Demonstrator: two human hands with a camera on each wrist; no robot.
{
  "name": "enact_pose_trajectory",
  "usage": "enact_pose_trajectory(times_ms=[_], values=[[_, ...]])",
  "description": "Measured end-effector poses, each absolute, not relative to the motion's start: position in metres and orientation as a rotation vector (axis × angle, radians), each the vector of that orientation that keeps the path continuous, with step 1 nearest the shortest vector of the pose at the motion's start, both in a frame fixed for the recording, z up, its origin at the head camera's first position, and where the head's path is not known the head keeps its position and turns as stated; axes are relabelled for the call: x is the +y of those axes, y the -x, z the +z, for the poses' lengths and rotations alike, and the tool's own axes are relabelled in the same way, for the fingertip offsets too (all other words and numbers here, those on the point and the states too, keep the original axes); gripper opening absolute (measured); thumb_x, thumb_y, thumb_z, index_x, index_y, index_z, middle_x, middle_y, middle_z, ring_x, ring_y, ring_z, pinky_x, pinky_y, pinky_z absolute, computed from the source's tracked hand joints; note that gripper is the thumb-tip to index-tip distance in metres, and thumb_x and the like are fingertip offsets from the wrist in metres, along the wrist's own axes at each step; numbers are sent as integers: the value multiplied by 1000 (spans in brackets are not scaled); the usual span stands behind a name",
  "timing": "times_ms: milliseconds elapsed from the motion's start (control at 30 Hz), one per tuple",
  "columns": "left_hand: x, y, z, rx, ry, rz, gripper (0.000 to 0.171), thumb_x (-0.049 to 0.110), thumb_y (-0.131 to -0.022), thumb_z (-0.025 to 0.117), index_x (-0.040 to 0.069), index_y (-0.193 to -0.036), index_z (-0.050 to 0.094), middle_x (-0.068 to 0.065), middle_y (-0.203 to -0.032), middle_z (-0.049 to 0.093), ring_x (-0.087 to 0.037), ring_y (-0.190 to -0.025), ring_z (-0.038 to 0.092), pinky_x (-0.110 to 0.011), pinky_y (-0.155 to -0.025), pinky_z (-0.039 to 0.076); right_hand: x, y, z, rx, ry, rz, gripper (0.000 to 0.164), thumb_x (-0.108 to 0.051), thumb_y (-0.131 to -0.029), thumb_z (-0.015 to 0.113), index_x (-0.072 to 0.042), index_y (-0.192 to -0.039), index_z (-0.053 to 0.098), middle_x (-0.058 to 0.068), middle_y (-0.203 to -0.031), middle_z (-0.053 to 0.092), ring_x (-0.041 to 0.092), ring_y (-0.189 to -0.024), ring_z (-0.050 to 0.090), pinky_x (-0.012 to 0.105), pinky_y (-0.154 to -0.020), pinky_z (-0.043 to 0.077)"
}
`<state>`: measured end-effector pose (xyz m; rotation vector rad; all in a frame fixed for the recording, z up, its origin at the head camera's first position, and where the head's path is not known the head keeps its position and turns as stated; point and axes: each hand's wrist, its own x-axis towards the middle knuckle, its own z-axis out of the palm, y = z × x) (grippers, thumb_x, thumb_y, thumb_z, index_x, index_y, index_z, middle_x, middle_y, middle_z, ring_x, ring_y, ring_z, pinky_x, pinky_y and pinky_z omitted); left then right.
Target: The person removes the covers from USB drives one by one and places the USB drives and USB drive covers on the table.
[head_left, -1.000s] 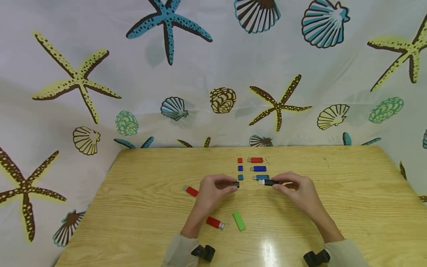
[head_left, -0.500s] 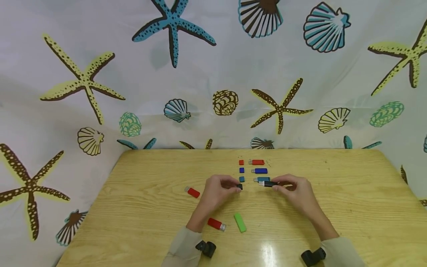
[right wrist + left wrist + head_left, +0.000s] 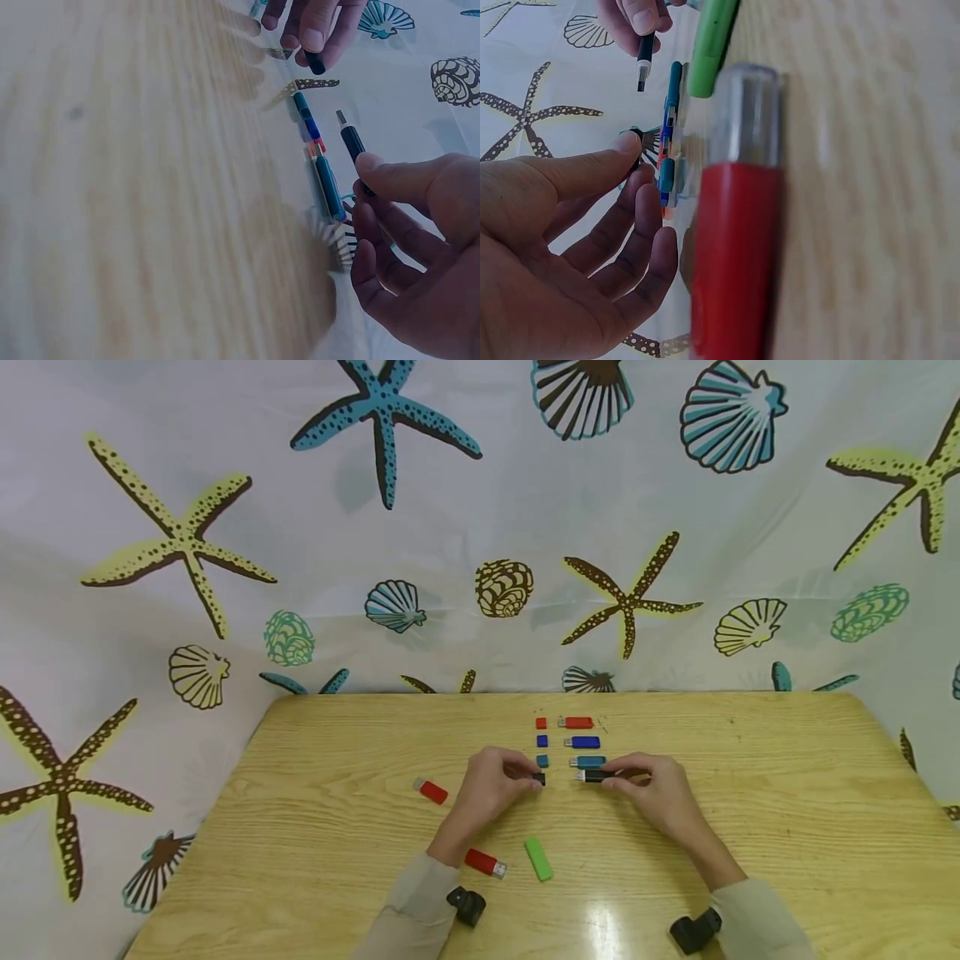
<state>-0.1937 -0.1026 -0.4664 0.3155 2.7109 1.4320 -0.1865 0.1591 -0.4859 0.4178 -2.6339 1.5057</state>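
Between thumb and fingers, my left hand (image 3: 495,781) pinches a small black USB stick cap (image 3: 539,779). My right hand (image 3: 654,785) pinches the black end of a USB stick (image 3: 592,776), its metal plug pointing left toward the cap. Cap and stick are apart; in the right wrist view the black USB stick (image 3: 352,142) shows clear of the table. Just beyond the hands, a teal USB stick (image 3: 588,762), a dark blue one (image 3: 582,742) and a red one (image 3: 576,722) lie in a column. Left of them sit their teal (image 3: 542,761), blue (image 3: 542,741) and red (image 3: 541,723) caps.
On the wooden table (image 3: 787,810), a red USB stick (image 3: 432,791) lies left of my left hand. Nearer the front are another red USB stick (image 3: 485,863) and a bright green capped stick (image 3: 537,858). A seashell-patterned cloth (image 3: 450,527) hangs behind the table.
My right hand has moved slightly left and nearer with the black USB stick. The left hand has shifted a little right with the cap, so the two are closer together.
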Motion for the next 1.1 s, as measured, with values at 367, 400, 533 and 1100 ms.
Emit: enact_pose_trajectory(times_ms=[367, 400, 533, 1100], values=[[-93, 199, -468, 2772, -286, 1259, 6, 10, -88, 83, 9, -93, 81, 1, -85, 72, -11, -72, 62, -29, -66, 53, 153, 191, -488, -2712, -325, 1503, 14, -6, -88, 82, -8, -102, 81, 9, -104, 76, 21, -86, 71, 28, -70, 57], [-92, 199, -468, 2774, -269, 1245, 6, 10, -88, 83, 10, -94, 81, 2, -84, 71, -11, -72, 62, -29, -65, 52, 152, 192, -488, -2712, -328, 1499, 14, -5, -87, 82, -8, -102, 81, 9, -103, 76, 20, -86, 71, 28, -70, 56], [-89, 200, -468, 2778, -215, 1212, 7, 11, -87, 84, 10, -94, 81, 4, -82, 69, -12, -71, 60, -29, -63, 49, 152, 193, -489, -2708, -347, 1474, 14, -5, -86, 83, -7, -100, 81, 9, -101, 76, 19, -83, 70, 27, -68, 55], [-83, 202, -468, 2822, -201, 1116, 7, 13, -87, 84, 11, -92, 80, 5, -78, 69, -10, -70, 60, -29, -61, 48, 151, 194, -487, -2742, -324, 1442, 14, -3, -86, 83, -5, -100, 81, 11, -102, 76, 19, -84, 69, 25, -69, 54]])
